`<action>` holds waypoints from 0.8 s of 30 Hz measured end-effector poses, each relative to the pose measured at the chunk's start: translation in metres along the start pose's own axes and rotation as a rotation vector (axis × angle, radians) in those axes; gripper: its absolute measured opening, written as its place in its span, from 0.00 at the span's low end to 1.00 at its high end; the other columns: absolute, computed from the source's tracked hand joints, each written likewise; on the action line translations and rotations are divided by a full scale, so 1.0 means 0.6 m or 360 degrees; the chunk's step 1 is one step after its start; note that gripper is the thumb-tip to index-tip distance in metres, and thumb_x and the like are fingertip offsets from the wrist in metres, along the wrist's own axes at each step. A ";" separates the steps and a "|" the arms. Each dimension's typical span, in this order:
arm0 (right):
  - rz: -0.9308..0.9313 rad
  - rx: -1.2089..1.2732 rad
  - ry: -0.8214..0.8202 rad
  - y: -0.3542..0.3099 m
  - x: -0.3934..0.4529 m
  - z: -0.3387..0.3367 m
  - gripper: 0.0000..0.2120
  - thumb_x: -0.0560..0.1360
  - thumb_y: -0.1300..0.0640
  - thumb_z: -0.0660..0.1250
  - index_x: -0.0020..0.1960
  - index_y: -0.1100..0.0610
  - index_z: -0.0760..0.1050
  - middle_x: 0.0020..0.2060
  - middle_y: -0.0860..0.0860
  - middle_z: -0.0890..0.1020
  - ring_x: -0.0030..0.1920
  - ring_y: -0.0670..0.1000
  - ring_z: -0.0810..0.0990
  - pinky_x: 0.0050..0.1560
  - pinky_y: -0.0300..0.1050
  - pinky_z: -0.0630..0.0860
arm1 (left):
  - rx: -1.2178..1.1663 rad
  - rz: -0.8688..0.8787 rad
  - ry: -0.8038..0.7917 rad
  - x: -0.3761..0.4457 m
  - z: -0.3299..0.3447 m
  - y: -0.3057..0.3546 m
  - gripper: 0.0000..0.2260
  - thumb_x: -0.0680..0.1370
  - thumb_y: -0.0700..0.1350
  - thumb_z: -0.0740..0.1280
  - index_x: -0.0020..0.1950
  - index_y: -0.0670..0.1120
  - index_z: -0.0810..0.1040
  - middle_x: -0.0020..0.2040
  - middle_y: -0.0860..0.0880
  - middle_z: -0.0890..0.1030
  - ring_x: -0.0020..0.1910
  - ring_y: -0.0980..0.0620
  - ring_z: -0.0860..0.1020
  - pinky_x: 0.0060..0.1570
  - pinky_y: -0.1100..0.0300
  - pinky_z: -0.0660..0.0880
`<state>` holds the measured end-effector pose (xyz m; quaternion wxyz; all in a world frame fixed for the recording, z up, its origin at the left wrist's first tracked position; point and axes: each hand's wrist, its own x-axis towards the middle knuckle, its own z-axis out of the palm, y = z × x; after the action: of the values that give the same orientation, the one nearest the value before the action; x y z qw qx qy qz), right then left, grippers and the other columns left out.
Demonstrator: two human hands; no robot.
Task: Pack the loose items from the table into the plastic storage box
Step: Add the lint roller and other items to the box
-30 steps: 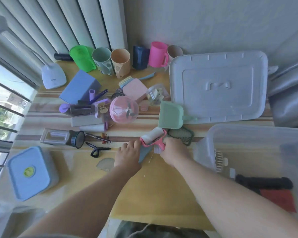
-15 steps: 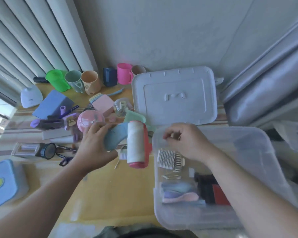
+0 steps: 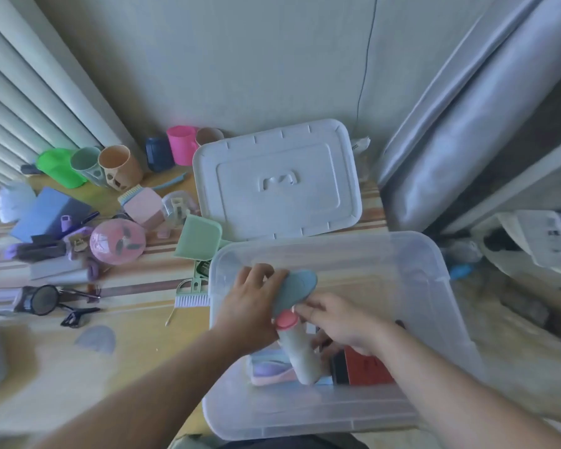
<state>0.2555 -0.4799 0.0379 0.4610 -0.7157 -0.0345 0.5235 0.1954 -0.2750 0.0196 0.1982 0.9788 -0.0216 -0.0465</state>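
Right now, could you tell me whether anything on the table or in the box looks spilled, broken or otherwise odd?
Nothing looks spilled or damaged. The table is just cluttered with loose items, the white lid lies flat behind the clear storage box, and the left hand holds a lint roller over the box.

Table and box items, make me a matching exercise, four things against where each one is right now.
Things:
1. lint roller
2. white lid
3. green dustpan
4. pink mug

Places:
A. flat on the table behind the storage box
B. by the wall, left of the lid
C. over the box, between both hands
D. just left of the box's far corner

Pairs: 1-C, 2-A, 3-D, 4-B
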 end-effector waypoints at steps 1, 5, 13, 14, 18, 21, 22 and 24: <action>0.0178 0.0081 -0.0127 0.010 0.003 -0.001 0.13 0.84 0.41 0.63 0.60 0.48 0.79 0.52 0.51 0.85 0.42 0.57 0.84 0.48 0.60 0.84 | 0.0049 -0.0015 -0.0083 -0.002 0.013 0.005 0.35 0.66 0.59 0.74 0.72 0.53 0.71 0.61 0.50 0.72 0.55 0.43 0.72 0.50 0.51 0.78; 0.0394 -0.0041 -0.0452 0.061 0.018 0.009 0.15 0.81 0.41 0.66 0.66 0.42 0.73 0.58 0.53 0.81 0.46 0.56 0.85 0.57 0.57 0.81 | 0.0026 -0.0182 -0.0232 -0.006 0.037 0.007 0.33 0.65 0.55 0.70 0.71 0.55 0.70 0.61 0.51 0.71 0.56 0.44 0.71 0.52 0.48 0.79; -0.0012 -0.0858 -0.0091 0.094 0.037 0.058 0.05 0.74 0.51 0.71 0.47 0.50 0.77 0.45 0.45 0.84 0.45 0.50 0.82 0.48 0.49 0.79 | -0.0038 -0.0318 -0.0299 0.011 0.029 -0.007 0.36 0.67 0.49 0.72 0.75 0.56 0.67 0.65 0.51 0.69 0.63 0.45 0.67 0.61 0.49 0.75; -0.0061 -0.0942 0.0014 0.098 0.043 0.052 0.02 0.75 0.54 0.68 0.47 0.51 0.75 0.43 0.45 0.83 0.45 0.51 0.80 0.47 0.48 0.77 | -0.0045 -0.0315 -0.0293 0.016 0.028 -0.007 0.36 0.67 0.48 0.72 0.75 0.56 0.67 0.66 0.51 0.69 0.63 0.44 0.67 0.62 0.50 0.74; -0.0055 -0.1078 -0.0028 0.098 0.065 0.009 0.10 0.74 0.58 0.64 0.51 0.45 0.74 0.51 0.46 0.78 0.52 0.52 0.77 0.54 0.49 0.76 | -0.0023 -0.0242 -0.0314 0.030 0.030 0.003 0.35 0.68 0.46 0.71 0.75 0.57 0.67 0.66 0.51 0.68 0.62 0.44 0.67 0.62 0.52 0.73; -0.0095 -0.1206 -0.0072 0.101 0.080 -0.003 0.12 0.79 0.59 0.62 0.57 0.48 0.80 0.53 0.48 0.79 0.53 0.52 0.77 0.55 0.47 0.74 | -0.0042 -0.0219 -0.0391 0.039 0.036 0.014 0.36 0.68 0.49 0.71 0.75 0.59 0.66 0.66 0.53 0.68 0.62 0.45 0.67 0.60 0.52 0.74; -0.0107 -0.1171 -0.0002 0.103 0.083 -0.006 0.13 0.79 0.59 0.61 0.57 0.48 0.81 0.54 0.48 0.81 0.54 0.53 0.78 0.55 0.47 0.75 | -0.0022 -0.0228 -0.0434 0.040 0.038 0.017 0.36 0.68 0.50 0.72 0.75 0.59 0.66 0.67 0.53 0.68 0.62 0.45 0.67 0.61 0.53 0.73; -0.0108 -0.0958 0.0273 0.110 0.083 -0.023 0.11 0.80 0.58 0.62 0.54 0.48 0.82 0.52 0.48 0.84 0.54 0.54 0.81 0.53 0.45 0.76 | 0.0106 -0.0236 -0.0633 0.042 0.043 0.022 0.37 0.69 0.52 0.74 0.76 0.57 0.65 0.67 0.50 0.69 0.62 0.44 0.68 0.63 0.53 0.70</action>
<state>0.2601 -0.4997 -0.0435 0.2467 -0.8600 -0.1729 0.4119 0.2173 -0.2986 -0.0013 0.1535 0.9553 0.0103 -0.2525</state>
